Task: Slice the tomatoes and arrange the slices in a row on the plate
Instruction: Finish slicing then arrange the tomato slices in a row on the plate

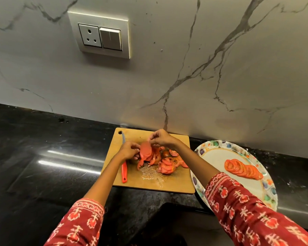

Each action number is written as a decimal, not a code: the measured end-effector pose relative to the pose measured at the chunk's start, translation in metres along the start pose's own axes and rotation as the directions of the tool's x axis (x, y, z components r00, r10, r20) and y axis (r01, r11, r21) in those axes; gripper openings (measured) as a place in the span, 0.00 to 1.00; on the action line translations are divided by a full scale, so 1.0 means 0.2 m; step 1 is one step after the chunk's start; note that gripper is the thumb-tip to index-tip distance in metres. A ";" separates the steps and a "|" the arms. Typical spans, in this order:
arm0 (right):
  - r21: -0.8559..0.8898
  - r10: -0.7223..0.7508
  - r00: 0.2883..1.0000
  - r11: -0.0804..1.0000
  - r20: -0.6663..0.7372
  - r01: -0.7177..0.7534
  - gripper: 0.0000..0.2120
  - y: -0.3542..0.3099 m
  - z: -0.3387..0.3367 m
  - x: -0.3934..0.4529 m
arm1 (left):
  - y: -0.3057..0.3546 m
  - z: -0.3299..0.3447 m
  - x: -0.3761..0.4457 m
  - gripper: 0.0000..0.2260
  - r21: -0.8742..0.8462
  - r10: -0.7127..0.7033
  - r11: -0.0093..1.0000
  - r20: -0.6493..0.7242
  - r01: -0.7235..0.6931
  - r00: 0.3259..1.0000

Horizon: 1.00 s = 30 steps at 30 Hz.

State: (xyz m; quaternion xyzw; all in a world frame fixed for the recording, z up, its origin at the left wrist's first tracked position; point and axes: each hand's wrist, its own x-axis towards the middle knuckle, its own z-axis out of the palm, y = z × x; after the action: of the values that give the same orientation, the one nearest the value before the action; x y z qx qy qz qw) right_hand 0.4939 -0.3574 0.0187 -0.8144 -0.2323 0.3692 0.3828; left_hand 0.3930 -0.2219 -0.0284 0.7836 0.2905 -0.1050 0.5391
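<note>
tomato slices (pixel 243 169) already lie in one row on the plate (pixel 213 155); more wait on the board (pixel 171 181). both hands, left (pixel 129 150) and right (pixel 161 138), pinch a stack (pixel 146 150) with their fingers.

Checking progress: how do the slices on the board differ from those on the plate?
Board slices lie in a loose, jumbled heap amid juice; plate slices form one neat overlapping row. Both hands grip some board slices; nothing touches the plate slices. Both are red tomato rounds.
</note>
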 end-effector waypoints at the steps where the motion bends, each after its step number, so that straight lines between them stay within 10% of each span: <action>1: -0.095 -0.024 0.999 0.995 -0.037 0.020 0.05 0.00 0.01 0.02 | 0.00 0.00 0.00 0.10 -0.034 -0.013 0.999 -0.002 0.013 1.000; 10: -0.467 -0.011 0.990 0.882 -0.141 -0.057 0.11 0.01 0.05 0.06 | 0.03 -0.01 0.03 0.08 -0.185 -0.073 0.980 0.040 0.079 0.997; 30: 0.034 0.017 0.983 0.999 -0.182 -0.011 0.13 0.04 0.02 -0.06 | 0.05 -0.03 -0.08 0.08 -0.496 -0.108 0.846 0.201 0.196 0.974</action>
State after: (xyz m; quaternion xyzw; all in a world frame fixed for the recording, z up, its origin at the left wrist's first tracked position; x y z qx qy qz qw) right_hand 0.4841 -0.3669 0.0156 -0.8401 -0.1843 0.2995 0.4130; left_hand 0.3838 -0.2243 -0.0109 0.5748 0.3236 -0.1307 0.7402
